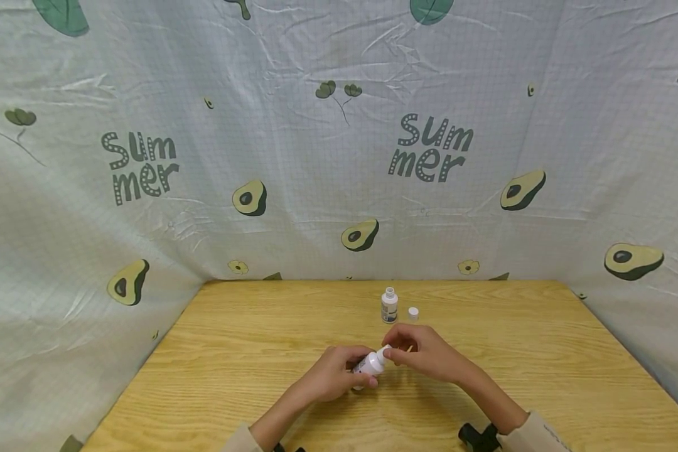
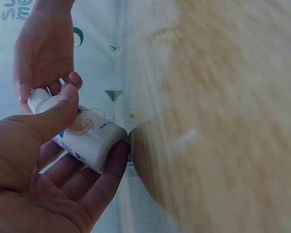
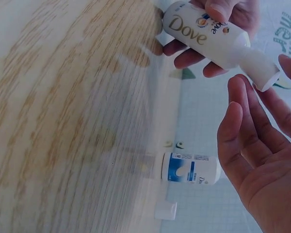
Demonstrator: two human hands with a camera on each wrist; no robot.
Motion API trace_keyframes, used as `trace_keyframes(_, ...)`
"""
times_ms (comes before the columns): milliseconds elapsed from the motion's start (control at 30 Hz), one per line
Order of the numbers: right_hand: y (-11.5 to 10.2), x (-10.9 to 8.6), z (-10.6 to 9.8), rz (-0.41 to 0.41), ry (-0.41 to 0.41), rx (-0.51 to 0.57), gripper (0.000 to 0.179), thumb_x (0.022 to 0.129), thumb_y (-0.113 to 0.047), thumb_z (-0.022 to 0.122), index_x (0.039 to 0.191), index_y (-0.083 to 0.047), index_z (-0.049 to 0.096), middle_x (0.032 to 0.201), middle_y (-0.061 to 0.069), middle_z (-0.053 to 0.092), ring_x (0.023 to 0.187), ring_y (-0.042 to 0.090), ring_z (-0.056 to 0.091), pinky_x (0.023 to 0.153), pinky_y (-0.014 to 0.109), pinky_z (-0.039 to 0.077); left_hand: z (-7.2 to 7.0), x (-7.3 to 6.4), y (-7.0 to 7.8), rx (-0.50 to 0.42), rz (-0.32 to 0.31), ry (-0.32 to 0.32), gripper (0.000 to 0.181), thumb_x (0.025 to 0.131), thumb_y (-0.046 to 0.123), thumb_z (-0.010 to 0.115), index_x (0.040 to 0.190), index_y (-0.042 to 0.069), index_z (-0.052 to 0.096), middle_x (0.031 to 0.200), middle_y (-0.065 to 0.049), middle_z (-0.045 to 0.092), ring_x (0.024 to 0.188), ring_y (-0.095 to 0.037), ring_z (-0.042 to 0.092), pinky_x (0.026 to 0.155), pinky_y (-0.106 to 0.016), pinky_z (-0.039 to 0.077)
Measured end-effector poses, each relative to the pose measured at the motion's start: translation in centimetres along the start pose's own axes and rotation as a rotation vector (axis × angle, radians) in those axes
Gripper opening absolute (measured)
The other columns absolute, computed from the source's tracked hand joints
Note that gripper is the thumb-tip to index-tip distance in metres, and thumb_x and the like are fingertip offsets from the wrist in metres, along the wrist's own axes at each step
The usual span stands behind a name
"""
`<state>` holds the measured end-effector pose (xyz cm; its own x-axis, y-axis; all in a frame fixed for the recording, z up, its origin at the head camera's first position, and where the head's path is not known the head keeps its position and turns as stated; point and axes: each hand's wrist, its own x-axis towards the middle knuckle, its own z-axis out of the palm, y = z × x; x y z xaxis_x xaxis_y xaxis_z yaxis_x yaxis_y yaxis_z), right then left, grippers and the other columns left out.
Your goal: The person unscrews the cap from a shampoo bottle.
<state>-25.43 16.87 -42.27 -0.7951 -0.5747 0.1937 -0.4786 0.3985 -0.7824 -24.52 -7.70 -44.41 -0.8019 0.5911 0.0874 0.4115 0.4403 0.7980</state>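
Note:
A white Dove bottle [image 1: 368,364] is tilted just above the table, its capped end pointing up and to the right. My left hand [image 1: 337,375] grips its body, with the thumb across one side and the fingers under the other. At the neck sits a white cap [image 3: 260,71], which the thumb and fingertips of my right hand [image 1: 424,353] hold at its rim. In the right wrist view, the remaining fingers of that hand are loosely bent below the cap. The gold Dove lettering faces the right wrist camera.
Farther back on the wooden table [image 1: 248,339] a second white bottle [image 1: 389,306] stands upright with its neck uncovered. Beside it, to the right, lies a loose white cap [image 1: 413,312]. A printed curtain [image 1: 294,157] hangs behind the table and along its sides.

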Motion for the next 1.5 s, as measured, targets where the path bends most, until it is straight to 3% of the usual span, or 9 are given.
trace_keyframes(333,0.02,-0.17,-0.39,-0.034,-0.028,0.052,0.018,0.102,-0.020,0.066,0.113,-0.006,0.069,0.102,0.009,0.069,0.083,0.008,0.064,0.069,0.025,0.054,-0.07,0.09,0.26,-0.009,-0.014,-0.004,0.025,0.091,0.022,0.080,0.115,0.018,0.075,0.102,0.007,0.073,0.086,0.001,0.062,0.076,-0.020,0.051)
trace_keyframes(533,0.07,-0.02,-0.34,-0.009,-0.017,0.022,0.028,0.102,-0.026,0.067,0.116,-0.002,0.068,0.104,0.006,0.070,0.083,0.007,0.065,0.070,0.026,0.055,-0.03,0.08,0.33,-0.004,-0.008,0.001,0.023,0.091,0.022,0.080,0.114,0.018,0.075,0.101,0.007,0.073,0.085,0.001,0.062,0.076,-0.020,0.051)
trace_keyframes(867,0.21,0.12,-0.27,0.018,0.007,-0.017,0.015,0.102,-0.029,0.066,0.107,-0.015,0.071,0.096,0.000,0.070,0.078,0.007,0.064,0.069,0.025,0.053,0.03,0.17,0.32,-0.008,-0.013,0.007,0.024,0.091,0.023,0.080,0.114,0.018,0.075,0.101,0.007,0.073,0.086,0.001,0.063,0.077,-0.020,0.051)
trace_keyframes(1300,0.27,0.01,-0.21,-0.010,-0.012,0.034,0.015,0.102,-0.023,0.067,0.110,-0.011,0.069,0.098,0.004,0.069,0.080,0.006,0.064,0.069,0.025,0.055,0.01,0.07,0.16,-0.003,-0.015,-0.004,0.029,0.092,0.022,0.079,0.120,0.017,0.074,0.104,0.006,0.074,0.088,0.001,0.064,0.078,-0.020,0.052)
trace_keyframes(1500,-0.06,-0.14,-0.12,-0.011,-0.001,0.040,0.025,0.102,-0.023,0.067,0.115,-0.002,0.067,0.097,0.006,0.070,0.079,0.007,0.064,0.067,0.025,0.054,0.00,-0.01,0.12,0.003,-0.011,-0.003,0.028,0.091,0.023,0.080,0.118,0.016,0.074,0.103,0.006,0.073,0.088,0.001,0.064,0.078,-0.020,0.052)
